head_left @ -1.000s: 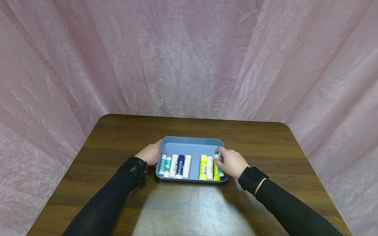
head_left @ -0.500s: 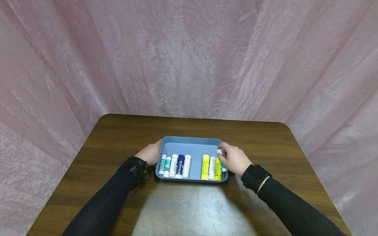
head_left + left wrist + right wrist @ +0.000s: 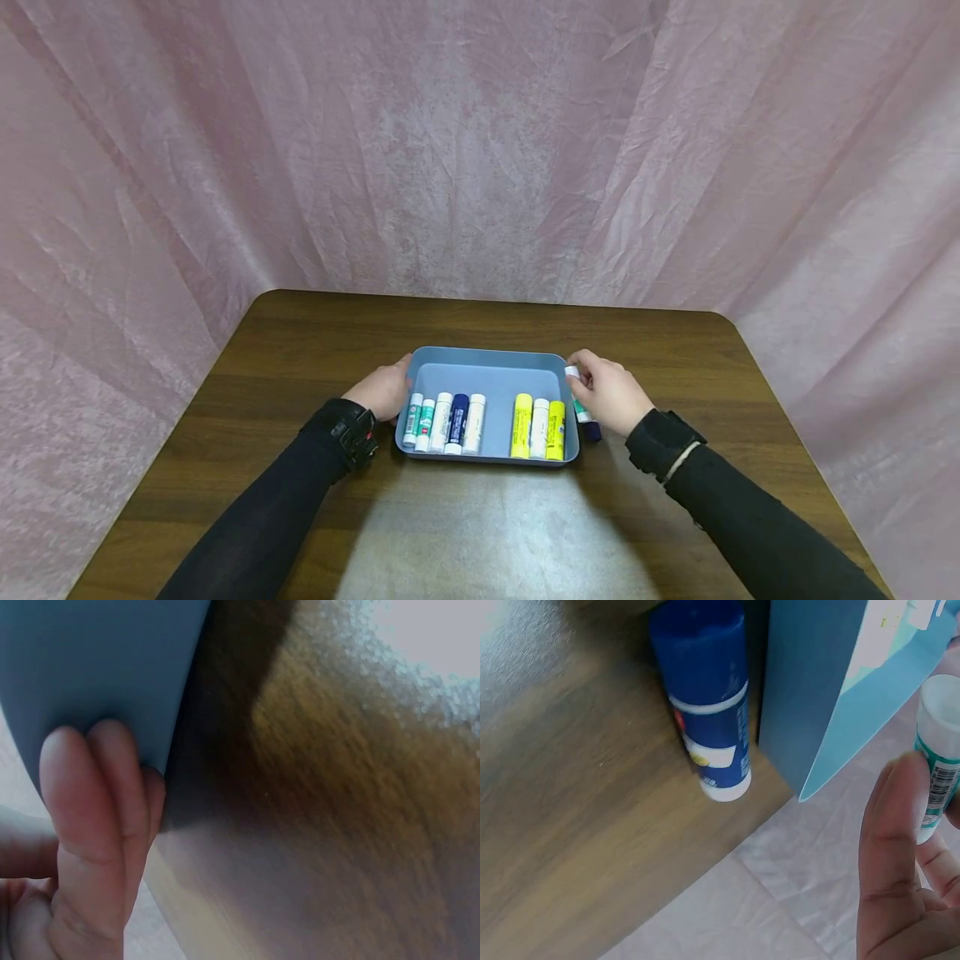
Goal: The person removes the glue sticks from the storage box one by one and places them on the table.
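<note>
My right hand (image 3: 609,395) pinches a green-and-white glue stick (image 3: 937,780) between thumb and fingers, just outside the right rim of the blue tray (image 3: 487,358). Below that hand, a dark blue glue stick (image 3: 709,712) with a white end lies on the table beside the tray, mostly hidden in the head view. My left hand (image 3: 382,392) rests at the tray's left side, its extended fingers (image 3: 82,795) against the outer wall. Inside, several glue sticks stand grouped on the left, among them a navy one (image 3: 457,421); two yellow ones and a white glue stick (image 3: 538,427) lie on the right.
The tray sits on a brown wooden table (image 3: 315,333) with rounded far corners. A pink curtain (image 3: 480,167) hangs behind and along both sides. Light glares on the tabletop in front of the tray.
My right hand has carried the green-and-white glue stick rightward, out over the tray's right rim. The right-hand glue sticks shifted slightly right, and a dark blue one now shows beside the tray.
</note>
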`<state>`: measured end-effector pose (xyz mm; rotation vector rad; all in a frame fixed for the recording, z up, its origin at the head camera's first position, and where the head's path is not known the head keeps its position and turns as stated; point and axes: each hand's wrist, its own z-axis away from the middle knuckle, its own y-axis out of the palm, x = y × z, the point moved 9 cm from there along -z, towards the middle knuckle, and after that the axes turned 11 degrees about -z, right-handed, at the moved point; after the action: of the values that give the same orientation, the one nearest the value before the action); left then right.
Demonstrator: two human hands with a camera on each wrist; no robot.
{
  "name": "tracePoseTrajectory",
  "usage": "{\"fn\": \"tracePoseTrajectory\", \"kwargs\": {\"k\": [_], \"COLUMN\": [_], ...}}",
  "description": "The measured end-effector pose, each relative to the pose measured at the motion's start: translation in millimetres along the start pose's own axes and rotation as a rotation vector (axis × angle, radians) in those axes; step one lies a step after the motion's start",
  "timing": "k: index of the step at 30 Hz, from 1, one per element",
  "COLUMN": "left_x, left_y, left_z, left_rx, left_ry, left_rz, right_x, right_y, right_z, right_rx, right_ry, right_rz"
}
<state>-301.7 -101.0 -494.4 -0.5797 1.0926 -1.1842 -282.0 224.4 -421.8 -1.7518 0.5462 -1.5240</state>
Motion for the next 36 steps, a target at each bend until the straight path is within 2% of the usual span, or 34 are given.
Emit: {"fn": "tracePoseTrajectory", "kwargs": {"k": [9,18,28,36], "left_x": [1.2,2.4,0.2,0.4], "left_y": [1.9,2.9,1.5,1.5], "left_z": [-3.1,-5.3,-3.6,-3.3], "left_rx": [0.005,0.013,-0.004,-0.005], "left_ry": [-0.008,-0.013,0.001,-0.001], "left_rz": [0.001,0.029,0.004,0.005], "right_x": [-14,-37,-58,-71], "right_y": [-10,-14,-16,-8], "right_z": [-1,-2,-2,-3], "right_rx": [-0.035,-0.022,-0.026,0.008], "right_ry": [-0.011,0.077,0.116,0.156], "right_rz": [0.022,0.029,0.052,0.066]}}
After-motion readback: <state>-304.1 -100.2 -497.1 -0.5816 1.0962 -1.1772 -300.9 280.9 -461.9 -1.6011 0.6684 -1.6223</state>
